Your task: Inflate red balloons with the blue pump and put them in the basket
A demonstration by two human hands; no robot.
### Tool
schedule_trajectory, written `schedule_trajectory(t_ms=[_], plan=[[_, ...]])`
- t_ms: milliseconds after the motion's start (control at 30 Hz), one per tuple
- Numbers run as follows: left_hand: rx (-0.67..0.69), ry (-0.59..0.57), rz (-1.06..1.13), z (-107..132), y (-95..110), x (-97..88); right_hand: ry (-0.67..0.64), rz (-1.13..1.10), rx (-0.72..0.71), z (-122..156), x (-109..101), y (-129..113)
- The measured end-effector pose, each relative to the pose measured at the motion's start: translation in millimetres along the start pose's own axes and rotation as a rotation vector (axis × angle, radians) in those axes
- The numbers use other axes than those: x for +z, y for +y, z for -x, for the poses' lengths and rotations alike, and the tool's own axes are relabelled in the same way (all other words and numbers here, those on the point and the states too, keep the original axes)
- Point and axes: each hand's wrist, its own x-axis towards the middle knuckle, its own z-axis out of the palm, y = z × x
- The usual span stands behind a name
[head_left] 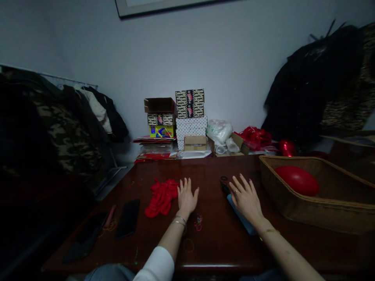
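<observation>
My left hand lies flat on the dark wooden table, fingers stretched out, holding nothing. Just to its left sits a pile of red uninflated balloons. My right hand also rests open, fingers spread, on top of a blue and black hand pump that lies on the table. A few small coloured rubber bands lie between my wrists.
A wicker basket at the right holds an inflated red balloon. Two dark phones lie at the left front. Stacked boxes, plastic bags and red items stand at the table's back. Clothes hang left and right.
</observation>
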Motion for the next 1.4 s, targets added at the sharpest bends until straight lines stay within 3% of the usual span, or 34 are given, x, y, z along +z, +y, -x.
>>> schedule_trajectory(t_ms=[267,467,733,1000,1233,1400], plan=[[-0.183,0.044,-0.181,5.5,-103.3,-12.8,-0.066,0.027,0.011,20.0,35.3,-20.6],[-0.26,0.048,-0.272,-1.0,-147.8,-23.6,-0.133,0.119,0.082,31.0,53.9,-23.0],[-0.176,0.054,-0.281,-19.8,-151.6,-15.2,-0.303,0.179,0.224,41.8,72.0,-20.5],[-0.209,-0.028,-0.276,-33.5,-153.9,-6.4,-0.459,0.142,0.262,44.1,65.8,-19.1],[-0.243,0.007,-0.045,-32.0,-150.6,-21.7,-0.462,0.13,0.303,42.8,58.6,-18.3],[-0.13,-0.022,0.339,-32.8,-136.5,-33.4,-0.427,0.004,0.176,33.2,43.5,-25.2]])
